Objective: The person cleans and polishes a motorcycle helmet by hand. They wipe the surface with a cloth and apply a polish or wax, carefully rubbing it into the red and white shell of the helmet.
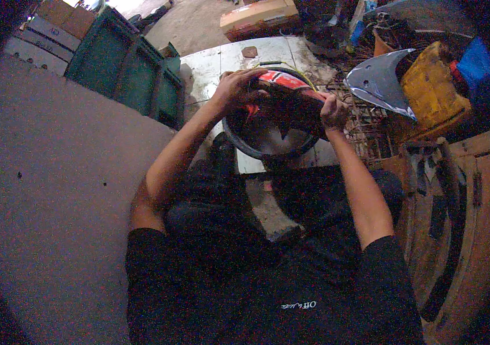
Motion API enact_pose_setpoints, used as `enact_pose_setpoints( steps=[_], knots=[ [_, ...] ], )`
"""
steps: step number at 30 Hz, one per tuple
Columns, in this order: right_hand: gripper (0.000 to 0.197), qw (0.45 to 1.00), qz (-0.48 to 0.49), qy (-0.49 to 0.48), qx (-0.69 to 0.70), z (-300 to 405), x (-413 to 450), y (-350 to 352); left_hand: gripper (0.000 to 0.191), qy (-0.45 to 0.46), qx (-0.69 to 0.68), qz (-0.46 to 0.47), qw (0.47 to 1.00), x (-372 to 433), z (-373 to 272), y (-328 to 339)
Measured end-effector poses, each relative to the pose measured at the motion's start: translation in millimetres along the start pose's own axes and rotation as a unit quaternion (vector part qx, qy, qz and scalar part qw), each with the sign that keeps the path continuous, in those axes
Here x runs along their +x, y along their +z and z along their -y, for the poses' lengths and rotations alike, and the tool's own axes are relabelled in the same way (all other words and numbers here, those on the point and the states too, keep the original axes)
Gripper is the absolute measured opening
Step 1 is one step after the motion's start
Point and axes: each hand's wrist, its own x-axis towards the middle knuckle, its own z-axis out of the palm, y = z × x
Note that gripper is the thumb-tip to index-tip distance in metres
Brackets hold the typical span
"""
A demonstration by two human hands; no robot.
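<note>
My left hand [237, 89] grips the left end of a curved panel [286, 80] with red, white and black markings, its fingers over the top edge. The right end of the panel is held in my right hand [334, 113], thumb uppermost. The panel is tilted above a round black basin [245, 149], and its underside is dark and hard to make out. Light reflects off what looks like water inside the basin. Behind the panel curves a thin yellow-green handle [306, 76] with a dark grip. The basin stands on a white tiled surface [204, 69].
A brownish block [249, 52] lies on the tiles beyond the basin. To the right are a grey curved panel [374, 79], a yellow plastic container [432, 90] and a wire rack [368, 129]. A green cabinet [128, 69] stands left, beside a plain wall [64, 172]. Wooden furniture [482, 194] is at right.
</note>
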Motion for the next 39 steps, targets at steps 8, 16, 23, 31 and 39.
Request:
enact_pose_setpoints(
  steps=[8,16,23,31,39],
  knots=[
    [0.042,1.0,0.001,0.001,0.023,3,0,0,0.055,-0.018,-0.012,0.01,1.0,-3,-4,-1],
    [0.042,0.999,-0.012,-0.025,0.015,-3,0,0,0.053,0.0,-0.039,0.029,0.999,-1,-1,0],
    [0.043,1.0,-0.002,-0.024,0.015,2,-1,-3,0.051,-0.047,-0.126,0.083,0.988,-5,-9,-15],
    [0.049,0.999,-0.003,0.012,-0.032,8,-3,-4,0.043,-0.005,0.003,-0.005,1.0,-3,5,2],
    [0.039,0.999,-0.009,-0.014,-0.048,-7,-4,13,0.04,-0.02,-0.084,0.036,0.996,-5,25,4]
  ],
)
